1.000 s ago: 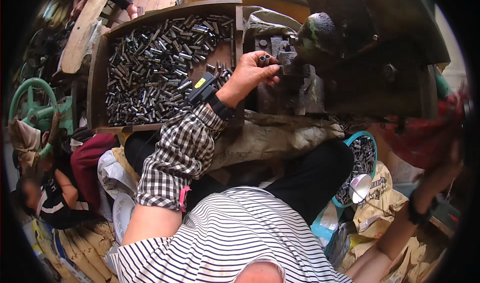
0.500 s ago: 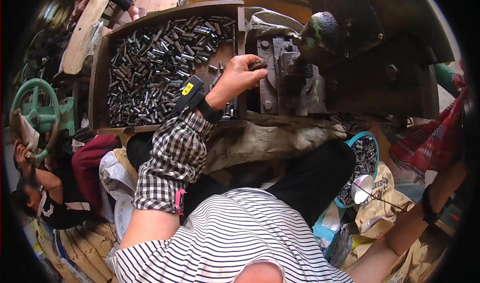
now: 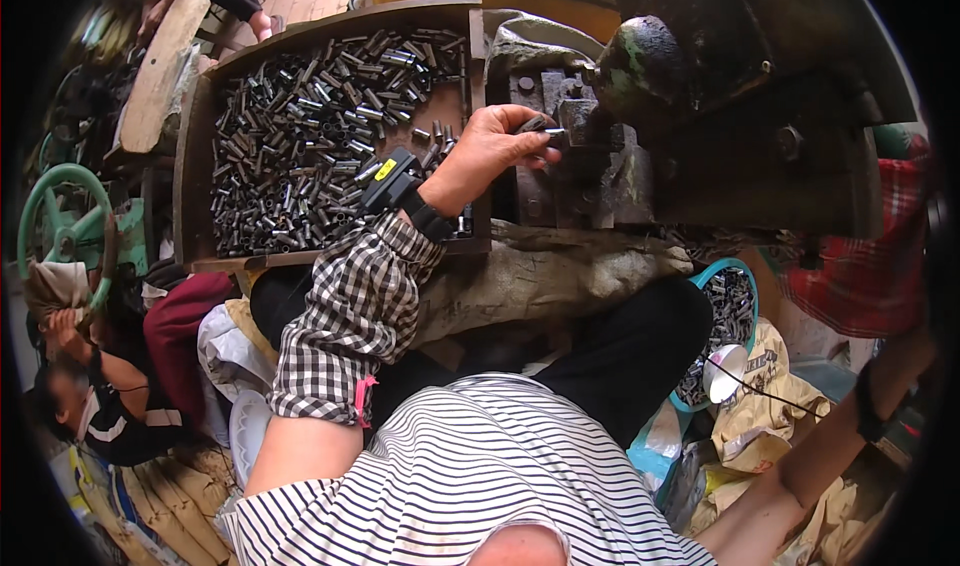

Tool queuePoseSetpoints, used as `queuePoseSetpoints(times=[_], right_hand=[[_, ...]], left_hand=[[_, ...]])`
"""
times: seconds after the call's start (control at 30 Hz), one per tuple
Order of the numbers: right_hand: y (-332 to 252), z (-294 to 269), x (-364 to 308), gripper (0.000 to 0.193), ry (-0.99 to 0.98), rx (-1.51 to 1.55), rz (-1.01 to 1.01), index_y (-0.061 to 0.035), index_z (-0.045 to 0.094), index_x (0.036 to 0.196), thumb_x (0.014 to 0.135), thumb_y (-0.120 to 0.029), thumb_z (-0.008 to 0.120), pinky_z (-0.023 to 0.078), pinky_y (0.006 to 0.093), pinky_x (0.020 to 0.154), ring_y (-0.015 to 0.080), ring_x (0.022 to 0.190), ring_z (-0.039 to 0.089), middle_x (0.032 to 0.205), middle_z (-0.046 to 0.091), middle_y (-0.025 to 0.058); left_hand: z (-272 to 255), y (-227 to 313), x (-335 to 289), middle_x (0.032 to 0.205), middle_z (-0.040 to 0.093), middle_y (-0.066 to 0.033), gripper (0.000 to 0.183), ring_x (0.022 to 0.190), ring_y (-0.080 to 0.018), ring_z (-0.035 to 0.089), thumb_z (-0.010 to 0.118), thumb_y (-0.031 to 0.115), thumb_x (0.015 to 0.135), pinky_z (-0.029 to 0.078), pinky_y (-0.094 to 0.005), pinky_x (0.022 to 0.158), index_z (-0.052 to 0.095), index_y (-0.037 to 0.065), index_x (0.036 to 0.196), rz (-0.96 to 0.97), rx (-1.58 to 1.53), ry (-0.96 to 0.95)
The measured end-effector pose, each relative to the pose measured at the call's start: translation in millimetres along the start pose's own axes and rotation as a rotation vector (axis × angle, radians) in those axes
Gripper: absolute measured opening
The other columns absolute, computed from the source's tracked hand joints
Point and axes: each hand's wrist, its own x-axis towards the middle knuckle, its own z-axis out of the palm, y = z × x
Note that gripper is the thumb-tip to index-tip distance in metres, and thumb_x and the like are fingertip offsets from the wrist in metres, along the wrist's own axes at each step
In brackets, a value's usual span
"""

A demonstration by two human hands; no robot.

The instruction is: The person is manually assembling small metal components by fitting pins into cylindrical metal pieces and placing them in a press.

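My left hand [image 3: 495, 151] pinches a short metal tube [image 3: 548, 131] between thumb and fingers. It holds the tube at the dark steel die block [image 3: 582, 126] of a heavy press [image 3: 740, 156]; whether they touch is unclear. Left of that hand, a wooden tray [image 3: 184, 191] holds many short, dark metal tubes [image 3: 300, 126]. My right arm reaches to the right rim, with a black band at the wrist. Only part of my right hand [image 3: 908, 364] shows in the shadow there, beside a red plaid cloth [image 3: 845, 286]; its fingers are hidden.
By my right knee stands a turquoise basket [image 3: 752, 284] of metal pieces, with a white cup [image 3: 725, 373] at its edge. Sacking [image 3: 560, 271] lies below the press. At far left, another person [image 3: 120, 396] works beside a green handwheel [image 3: 65, 231].
My left hand has moved right with the tube, from the tray's edge to the die block. The plaid cloth at right has shifted and hangs straighter.
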Motion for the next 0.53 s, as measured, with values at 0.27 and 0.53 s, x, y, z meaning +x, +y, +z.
queuePoseSetpoints(times=[0.27, 0.53], right_hand=[[119.8, -20.8, -88.1, 0.080, -0.011, 0.234, 0.165, -0.0052, 0.013, 0.147, 0.083, -0.017, 0.059, 0.026, 0.0396, 0.110, 0.0255, 0.132, 0.032, 0.146, 0.029, 0.0115], [-5.5, 13.3, -24.0, 0.069, 0.058, 0.334, 0.082, 0.0070, 0.038, 0.134, 0.082, -0.034, 0.055, 0.044, 0.0405, 0.095, 0.0270, 0.112, 0.054, 0.131, 0.047, 0.0210]], left_hand=[[23.6, -12.5, 13.0, 0.083, 0.061, -0.0021, 0.012, 0.067, -0.0097, 0.064, 0.061, 0.008, 0.088, 0.052, -0.0207, 0.058, 0.058, 0.001, 0.098, 0.153, 0.314, 0.180], [-5.5, 8.0, -5.1, 0.083, 0.062, -0.0016, 0.028, 0.054, -0.0029, 0.052, 0.063, 0.020, 0.089, 0.047, -0.0168, 0.051, 0.058, -0.002, 0.107, -0.095, 0.467, 0.116]])
